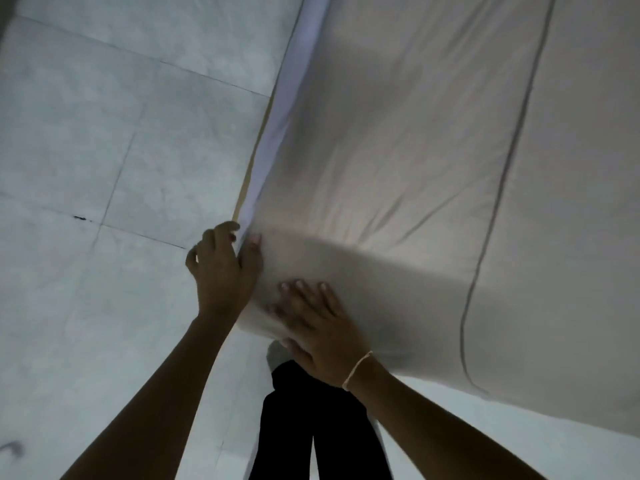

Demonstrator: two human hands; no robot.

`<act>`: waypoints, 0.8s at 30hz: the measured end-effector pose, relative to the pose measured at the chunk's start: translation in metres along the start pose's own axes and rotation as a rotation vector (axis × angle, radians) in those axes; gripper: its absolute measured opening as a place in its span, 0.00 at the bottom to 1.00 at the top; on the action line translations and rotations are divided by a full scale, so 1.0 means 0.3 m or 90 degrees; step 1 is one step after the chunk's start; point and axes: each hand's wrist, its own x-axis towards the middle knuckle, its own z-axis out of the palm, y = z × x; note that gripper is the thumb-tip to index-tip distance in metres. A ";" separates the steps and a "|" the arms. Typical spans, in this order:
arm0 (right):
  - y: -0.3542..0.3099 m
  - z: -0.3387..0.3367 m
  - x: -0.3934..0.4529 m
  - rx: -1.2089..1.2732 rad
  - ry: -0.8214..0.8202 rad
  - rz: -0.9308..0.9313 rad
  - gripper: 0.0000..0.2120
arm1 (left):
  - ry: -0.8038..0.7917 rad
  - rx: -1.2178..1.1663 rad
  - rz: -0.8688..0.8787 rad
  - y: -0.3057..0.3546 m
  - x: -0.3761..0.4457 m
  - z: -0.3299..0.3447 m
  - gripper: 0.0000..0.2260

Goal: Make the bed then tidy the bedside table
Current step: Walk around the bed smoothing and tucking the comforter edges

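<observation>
A beige cover (398,150) with a thin grey piping line lies over the bed and drapes down its near end. At the bed's near left corner my left hand (221,271) grips the cover's edge, thumb on top and fingers curled round the side. My right hand (318,327) presses flat on the draped cover just right of that corner, fingers spread. A white sheet (277,123) shows along the left side under the cover. The bedside table is out of view.
A pale grey tiled floor (104,168) runs along the bed's left side and below its near end. My legs in dark trousers (311,427) stand close to the corner. A small dark mark sits on the floor at the left.
</observation>
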 end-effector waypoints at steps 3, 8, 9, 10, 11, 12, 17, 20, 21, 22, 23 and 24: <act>0.152 -0.093 0.016 0.053 0.156 0.109 0.19 | 0.018 -0.001 0.073 0.084 0.092 0.028 0.20; 0.532 -0.215 0.077 -0.013 0.248 0.450 0.23 | -0.073 0.115 0.327 0.272 0.224 0.184 0.22; 0.580 -0.214 0.082 -0.015 0.243 0.518 0.24 | -0.103 0.142 0.351 0.275 0.233 0.207 0.23; 0.604 -0.202 0.085 -0.023 0.234 0.570 0.25 | -0.122 0.163 0.358 0.260 0.235 0.222 0.23; 0.601 -0.185 0.090 -0.037 0.219 0.595 0.26 | -0.131 0.175 0.356 0.232 0.234 0.223 0.24; 0.573 -0.164 0.096 -0.051 0.201 0.588 0.27 | -0.135 0.180 0.351 0.195 0.230 0.216 0.23; 0.220 -0.028 0.042 -0.091 0.061 0.267 0.29 | -0.166 0.119 0.206 0.004 0.209 0.118 0.25; 0.014 0.076 -0.020 -0.073 0.009 0.088 0.30 | -0.141 0.101 0.130 -0.066 0.215 0.071 0.27; -0.037 0.104 -0.037 -0.063 -0.017 0.025 0.30 | -0.131 0.097 0.132 -0.069 0.216 0.057 0.27; -0.074 0.130 -0.054 -0.054 -0.041 -0.043 0.28 | -0.119 0.093 0.140 -0.061 0.218 0.047 0.27; -0.098 0.148 -0.068 -0.044 -0.055 -0.104 0.26 | -0.107 0.085 0.151 -0.043 0.219 0.042 0.27; -0.110 0.158 -0.078 -0.029 -0.057 -0.143 0.23 | -0.095 0.075 0.161 -0.020 0.220 0.043 0.26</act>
